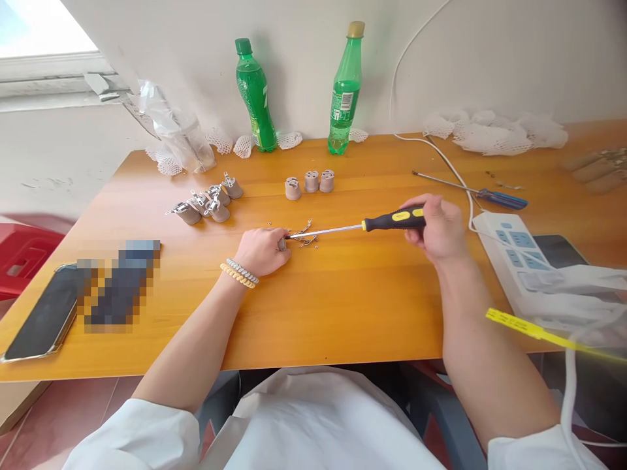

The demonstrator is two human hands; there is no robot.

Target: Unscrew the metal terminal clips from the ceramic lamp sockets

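My right hand (438, 228) is closed around the black and yellow handle of a screwdriver (392, 220). Its long shaft points left, and the tip reaches the fingers of my left hand (264, 251). Those fingers are wrapped round a small grey-brown ceramic lamp socket (282, 244), mostly hidden by them. Just beyond the tip lies a little heap of metal brackets and screws (307, 240). Farther back stand three bare lamp sockets (311, 181). To the left is a cluster of similar sockets with metal brackets on top (215, 207).
A blue-handled screwdriver (502, 198) lies at right by a white power strip (512, 248) and cable. Two green bottles (257, 104) stand along the wall among white foam nets (509, 132). A phone (44, 313) and a pixelated dark item (125, 284) lie at left.
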